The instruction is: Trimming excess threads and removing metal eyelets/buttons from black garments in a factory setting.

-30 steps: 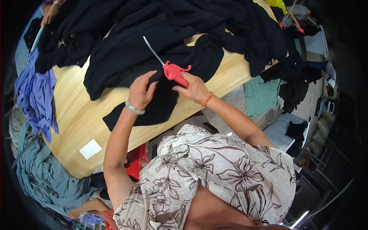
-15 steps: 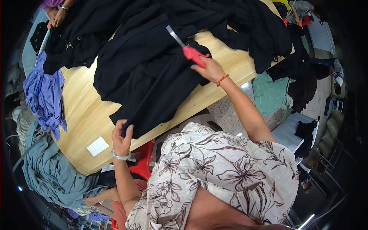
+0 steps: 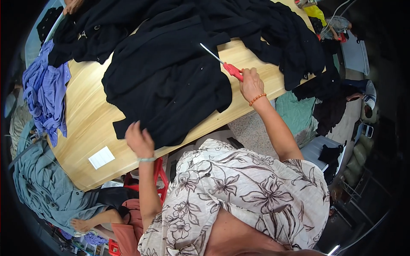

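A black knit garment (image 3: 166,81) lies spread on the wooden table in front of me, with a few pale specks on it. My left hand (image 3: 140,143) rests on its near-left corner, fingers apart and a little blurred. A pale bangle circles that wrist. On the other side, my right hand (image 3: 251,84) grips the red handle of what looks like a pair of scissors (image 3: 232,71). Its thin metal blade points up and left, above the garment. An orange bead bracelet sits on my right wrist.
More black garments (image 3: 273,30) cover the far part of the table (image 3: 81,128). Purple cloth (image 3: 45,94) hangs over the left edge, near a white paper label (image 3: 101,158). Another person's hand (image 3: 72,6) shows at the far left; a person's arm (image 3: 96,219) reaches grey-blue cloth (image 3: 51,183).
My right hand has drawn back to the right with the red-handled scissors, whose blade has turned edge-on. The garment lies flatter, and my left hand's pinch on its corner has loosened.
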`<state>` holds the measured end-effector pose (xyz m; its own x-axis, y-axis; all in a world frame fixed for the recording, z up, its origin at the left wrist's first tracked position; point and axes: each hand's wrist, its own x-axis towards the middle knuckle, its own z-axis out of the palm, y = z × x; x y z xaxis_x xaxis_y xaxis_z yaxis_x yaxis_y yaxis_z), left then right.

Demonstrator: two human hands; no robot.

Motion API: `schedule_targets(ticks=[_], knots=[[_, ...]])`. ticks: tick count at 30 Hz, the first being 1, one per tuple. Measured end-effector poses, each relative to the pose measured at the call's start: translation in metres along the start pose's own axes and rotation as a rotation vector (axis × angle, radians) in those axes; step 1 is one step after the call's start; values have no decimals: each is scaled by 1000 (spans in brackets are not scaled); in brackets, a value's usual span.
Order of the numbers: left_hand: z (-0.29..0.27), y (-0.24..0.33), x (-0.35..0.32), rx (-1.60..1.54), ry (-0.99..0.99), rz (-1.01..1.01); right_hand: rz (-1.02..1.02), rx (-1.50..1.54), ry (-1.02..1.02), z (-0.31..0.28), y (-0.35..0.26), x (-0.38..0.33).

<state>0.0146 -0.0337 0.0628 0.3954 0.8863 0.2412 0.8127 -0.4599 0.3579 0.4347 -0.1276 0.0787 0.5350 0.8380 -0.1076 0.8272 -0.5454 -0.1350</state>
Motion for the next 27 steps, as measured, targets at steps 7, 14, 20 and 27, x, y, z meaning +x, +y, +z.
schedule_targets(ticks=[7,14,20,27], knots=[[99,162,68,-429,-218,392,-159,278,-108,-40,8,-20],[161,173,75,-240,-351,479,-388,15,-271,-53,40,-15],[160,173,79,-198,-385,486,-389,20,-479,-70,11,0],[175,171,75,-285,-300,521,-709,99,-604,-40,-58,-11]])
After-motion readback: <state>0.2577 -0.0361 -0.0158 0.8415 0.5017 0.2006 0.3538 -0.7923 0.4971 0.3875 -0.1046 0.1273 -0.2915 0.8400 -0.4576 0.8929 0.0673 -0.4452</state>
